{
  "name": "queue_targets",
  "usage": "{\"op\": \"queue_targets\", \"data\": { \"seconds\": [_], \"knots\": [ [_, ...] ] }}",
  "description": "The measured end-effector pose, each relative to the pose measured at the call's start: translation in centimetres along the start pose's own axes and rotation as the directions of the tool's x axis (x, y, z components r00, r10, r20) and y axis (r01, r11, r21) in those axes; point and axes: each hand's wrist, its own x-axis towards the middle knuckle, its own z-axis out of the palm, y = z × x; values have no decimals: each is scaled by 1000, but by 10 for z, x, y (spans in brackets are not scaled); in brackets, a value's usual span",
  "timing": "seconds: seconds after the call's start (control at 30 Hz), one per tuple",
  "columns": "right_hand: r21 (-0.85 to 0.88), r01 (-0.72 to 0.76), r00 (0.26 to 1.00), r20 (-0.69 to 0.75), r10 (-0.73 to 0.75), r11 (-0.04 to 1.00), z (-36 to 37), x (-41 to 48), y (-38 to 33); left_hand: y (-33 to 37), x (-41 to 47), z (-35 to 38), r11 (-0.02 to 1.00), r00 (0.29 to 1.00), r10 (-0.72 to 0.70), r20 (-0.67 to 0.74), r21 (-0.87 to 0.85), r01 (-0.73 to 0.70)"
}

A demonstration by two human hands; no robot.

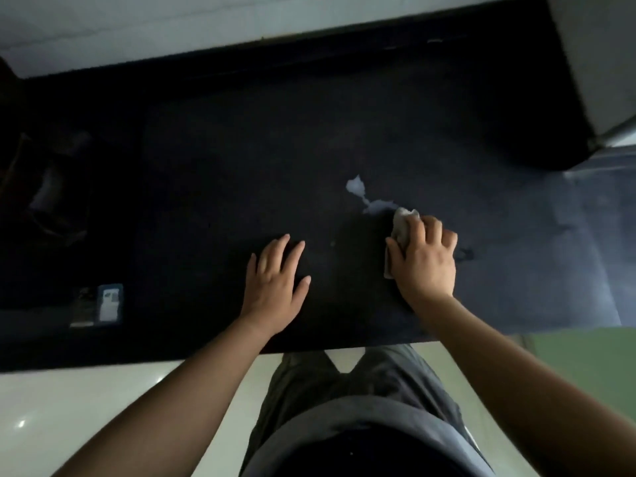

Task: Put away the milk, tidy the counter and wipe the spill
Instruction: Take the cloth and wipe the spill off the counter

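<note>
A white milk spill (364, 196) lies in a thin streak on the dark counter (241, 166), right of centre. My right hand (425, 259) grips a pale grey cloth (401, 225) and presses it on the counter at the near right end of the spill. The cloth's far corner touches the spill's edge. My left hand (277, 284) rests flat on the counter to the left, fingers straight and spread, holding nothing. No milk container can be made out.
A small blue and white carton-like box (109, 304) lies near the front left of the counter. Dim dark objects (51, 187) sit at the far left. A large pale appliance (599, 63) stands at the back right. The counter's front edge (206, 358) runs just before my body.
</note>
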Motion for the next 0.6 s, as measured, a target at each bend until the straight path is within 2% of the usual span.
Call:
{"op": "queue_targets", "data": {
  "seconds": [0.1, 0.23, 0.33, 0.43, 0.53, 0.6],
  "knots": [
    [25, -161, 984, -69, 162, 987, 3, 2, -18, -18, 27, -7, 994, 994, 106, -27, 35, -105],
    [56, -218, 960, -168, 225, 974, 20, -32, -32, -38, 67, -22, 971, 976, 218, -25, 107, -214],
    [18, -265, 933, -250, 261, 964, 30, -48, -34, -47, 97, -27, 951, 956, 294, -8, 104, -292],
    [61, -401, 869, -290, 400, 914, 31, -34, -30, -52, 108, -23, 937, 933, 348, -90, 27, -347],
    [155, -519, 763, -358, 538, 840, 25, -2, -29, -55, 110, -20, 937, 927, 339, -158, -30, -348],
    [177, -544, 743, -353, 569, 820, 21, 20, -33, -55, 111, -19, 938, 928, 338, -156, -28, -346]
  ]
}}
